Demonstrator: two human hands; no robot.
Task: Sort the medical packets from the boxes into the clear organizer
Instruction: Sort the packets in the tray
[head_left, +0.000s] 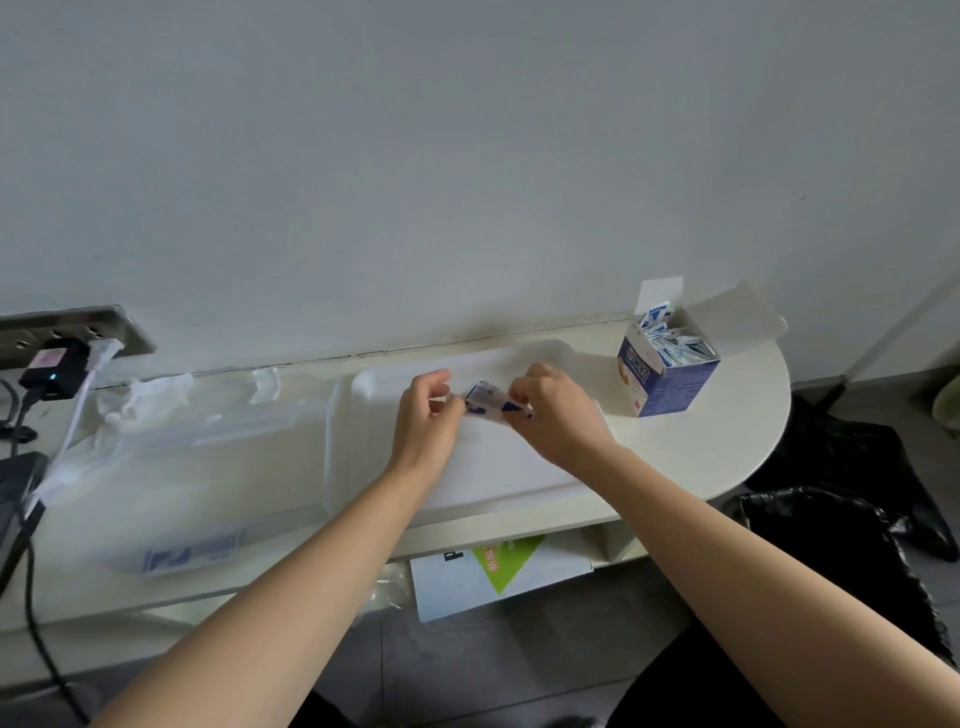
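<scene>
Both my hands hold a small bunch of blue-and-white medical packets (488, 400) above the clear organizer's open lid (467, 483). My left hand (423, 410) pinches the packets' left end. My right hand (550, 410) grips their right end with curled fingers. The clear organizer (218, 467) lies open on the white table, its compartmented half to the left with a few packets (192, 553) near its front. An open blue box (667, 371) full of several packets stands at the right, behind my right hand.
A power strip (67, 327) with a black adapter (52, 371) and cables sits at the far left by the wall. A white carton with a green mark (498, 571) lies on the shelf under the table. Black bags (841, 519) lie on the floor at right.
</scene>
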